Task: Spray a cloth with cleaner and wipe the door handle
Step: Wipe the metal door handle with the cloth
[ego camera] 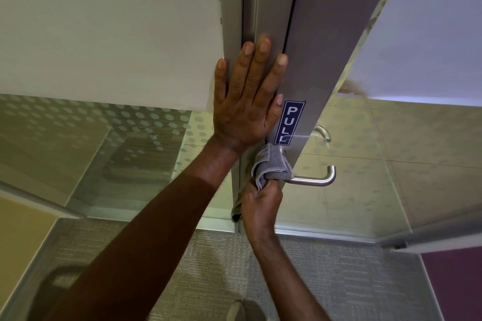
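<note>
A brushed-metal lever door handle [317,179] sticks out to the right from a grey metal door frame [307,65]. My right hand [260,206] is closed around a grey cloth [271,165], which is bunched over the handle's base where it meets the frame. My left hand [247,96] lies flat with fingers spread against the frame just above, beside a blue PULL sticker [289,122]. No cleaner bottle shows in the head view.
A second handle [323,133] shows through the glass on the door's far side. Frosted glass panels [130,138] with a dot pattern flank the frame. Grey carpet [208,268] lies below. A shoe tip [237,310] appears at the bottom edge.
</note>
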The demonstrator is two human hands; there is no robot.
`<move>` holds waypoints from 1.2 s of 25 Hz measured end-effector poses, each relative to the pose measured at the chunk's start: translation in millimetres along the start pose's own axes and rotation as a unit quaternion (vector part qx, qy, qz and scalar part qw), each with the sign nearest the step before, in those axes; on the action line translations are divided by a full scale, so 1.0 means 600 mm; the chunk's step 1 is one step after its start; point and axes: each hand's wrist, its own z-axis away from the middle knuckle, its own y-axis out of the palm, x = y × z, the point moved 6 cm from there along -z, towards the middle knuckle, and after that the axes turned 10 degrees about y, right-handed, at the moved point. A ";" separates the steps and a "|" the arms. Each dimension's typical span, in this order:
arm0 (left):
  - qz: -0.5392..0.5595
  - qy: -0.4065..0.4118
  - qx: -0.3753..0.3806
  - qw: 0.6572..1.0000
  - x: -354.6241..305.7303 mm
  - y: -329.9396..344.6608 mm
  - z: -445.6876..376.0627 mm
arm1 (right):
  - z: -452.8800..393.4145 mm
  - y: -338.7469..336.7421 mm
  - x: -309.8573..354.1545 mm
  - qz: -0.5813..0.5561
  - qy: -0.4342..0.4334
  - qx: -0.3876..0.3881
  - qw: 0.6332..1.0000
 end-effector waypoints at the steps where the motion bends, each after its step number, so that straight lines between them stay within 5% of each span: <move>1: -0.001 -0.001 0.000 1.000 0.000 0.000 0.000 | 0.001 0.001 0.016 -0.011 -0.020 0.001 1.000; 8: 0.000 0.000 -0.008 1.000 0.002 -0.006 -0.003 | -0.014 0.007 0.045 -0.013 -0.125 0.017 0.992; 14: 0.002 0.020 -0.008 1.000 -0.002 -0.004 0.001 | 0.001 0.009 -0.023 -0.006 -0.038 0.051 0.998; 18: 0.001 0.013 -0.009 1.000 -0.001 -0.006 0.002 | -0.002 0.017 -0.005 -0.012 -0.073 0.036 0.997; 27: 0.014 0.024 -0.017 0.999 -0.004 -0.006 0.002 | -0.045 -0.001 -0.096 0.148 -0.102 0.118 0.977; 30: 0.017 0.020 -0.016 1.000 -0.002 -0.006 0.001 | -0.051 -0.019 -0.101 0.304 -0.193 0.073 0.930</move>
